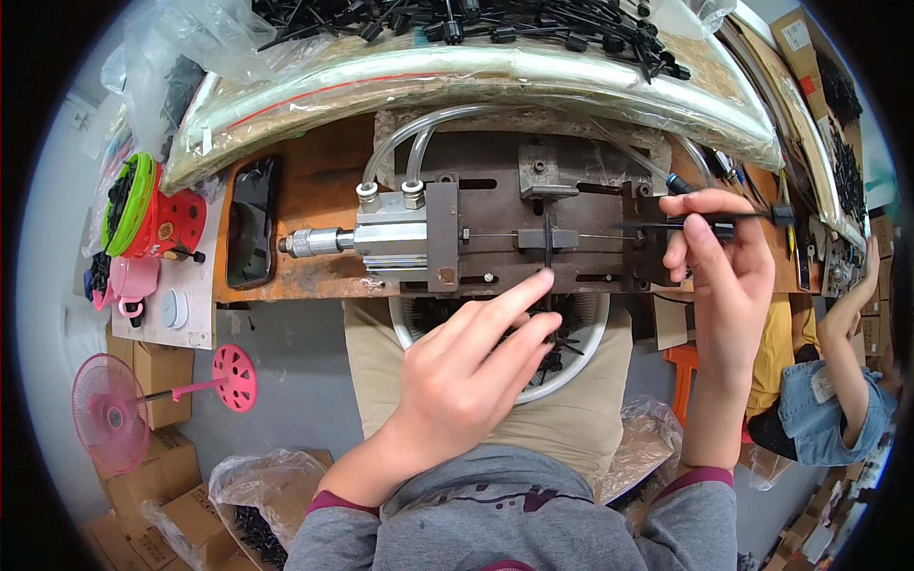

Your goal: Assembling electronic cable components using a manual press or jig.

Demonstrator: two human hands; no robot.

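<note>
The index finger of my left hand touches the near end of a thin black plastic rod. That rod lies crosswise over a small dark block in the middle of a metal fixture. My left fingers are stretched out and grip nothing. At the fixture's right end, my right hand pinches a black plastic stem between thumb and fingers, its thin end pointing left. A black knob shows right of those fingers; whether it belongs to the same piece I cannot tell.
A silver air cylinder with clear hoses is mounted left of the fixture. Black parts heap behind it. A phone and red bucket stand left. A white-rimmed tub sits between my legs. Another person works at right.
</note>
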